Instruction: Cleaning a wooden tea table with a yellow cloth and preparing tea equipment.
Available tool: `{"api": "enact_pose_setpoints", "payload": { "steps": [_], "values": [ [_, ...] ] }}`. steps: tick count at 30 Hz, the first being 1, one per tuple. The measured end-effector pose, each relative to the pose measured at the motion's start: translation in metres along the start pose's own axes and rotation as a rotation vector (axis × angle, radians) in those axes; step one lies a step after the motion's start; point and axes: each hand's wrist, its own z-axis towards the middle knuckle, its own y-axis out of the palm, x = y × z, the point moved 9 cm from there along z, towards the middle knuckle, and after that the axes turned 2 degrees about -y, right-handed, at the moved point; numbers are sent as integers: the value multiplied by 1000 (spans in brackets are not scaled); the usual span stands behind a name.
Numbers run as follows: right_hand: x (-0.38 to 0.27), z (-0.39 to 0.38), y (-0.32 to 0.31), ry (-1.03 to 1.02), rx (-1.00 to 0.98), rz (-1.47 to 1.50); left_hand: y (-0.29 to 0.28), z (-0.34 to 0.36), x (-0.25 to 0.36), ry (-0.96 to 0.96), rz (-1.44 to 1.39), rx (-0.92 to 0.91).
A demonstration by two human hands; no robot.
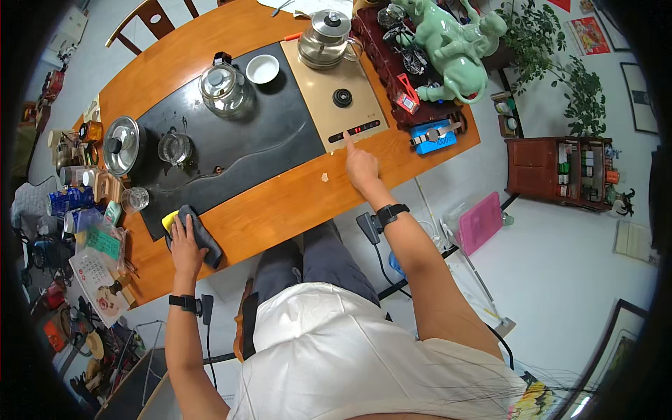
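My right hand [362, 166] has its index finger stretched out, with the tip on the dark touch strip [355, 131] of a gold-coloured electric heating plate [329, 98]. Its other fingers look curled, and nothing is in them. Small red lights glow on the strip. A glass kettle [323, 50] with a metal lid stands at the plate's far end, behind a round black connector [342, 98]. Near the table's left front edge, my left hand [186, 245] lies flat, fingers extended, on a folded dark grey and yellow cloth [209, 245].
On the black tray [273, 126] stand a lidded glass pot [222, 87], a white bowl [262, 69] and a small glass pitcher [175, 148]. A steel-lidded pot [123, 146], a glass cup [135, 199] and jars crowd the left. A green figurine [455, 52] and blue box [433, 138] stand right.
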Motion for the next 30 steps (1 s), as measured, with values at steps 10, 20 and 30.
{"api": "enact_pose_setpoints", "payload": {
  "steps": [10, 20, 30],
  "values": [
    [0, 1, 8, -11, 4, 61, -3, 2, 5, 14, 13, 95],
    [-19, -7, 5, -116, -86, -5, -3, -8, 1, 47, -66, 153],
    [-54, -33, -6, -207, -53, 128, -20, -11, 5, 43, -92, 185]
  ]
}}
